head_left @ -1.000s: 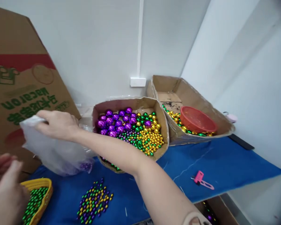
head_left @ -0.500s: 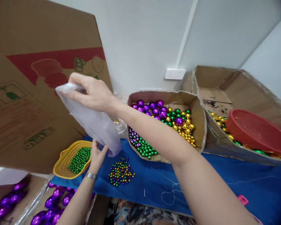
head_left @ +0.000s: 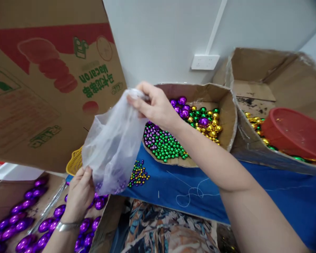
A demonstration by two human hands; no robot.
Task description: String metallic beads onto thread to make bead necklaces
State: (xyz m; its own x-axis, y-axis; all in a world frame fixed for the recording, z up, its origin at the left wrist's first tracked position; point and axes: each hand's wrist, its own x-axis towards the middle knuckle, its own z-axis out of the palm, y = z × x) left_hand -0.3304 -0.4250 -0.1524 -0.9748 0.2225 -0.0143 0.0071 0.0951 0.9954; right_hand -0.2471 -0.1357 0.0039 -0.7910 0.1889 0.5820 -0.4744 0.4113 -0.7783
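Note:
A translucent plastic bag [head_left: 113, 137] hangs between my two hands, with small purple beads [head_left: 113, 186] gathered at its bottom. My right hand [head_left: 156, 105] is closed on the bunched top of the bag. Lower down, my left hand [head_left: 80, 191] pinches the bag's left edge and wears a metal band at the wrist. Behind the bag, partly covered, lies a pile of small green, gold and purple beads [head_left: 140, 174] on the blue cloth [head_left: 158, 179]. The yellow basket [head_left: 75, 161] shows only at its left rim.
An open carton [head_left: 226, 116] holds purple, green and gold balls. Right of it, another carton [head_left: 252, 70] contains a red basin [head_left: 297, 133]. A tall cardboard box [head_left: 55, 105] stands left. Large purple balls [head_left: 26, 203] fill boxes at lower left. Thread [head_left: 189, 196] lies on the cloth.
The bag has moved right and toward me, now spread between both hands. My left hand has come away from beside the yellow basket to the bag's edge. The view has shifted.

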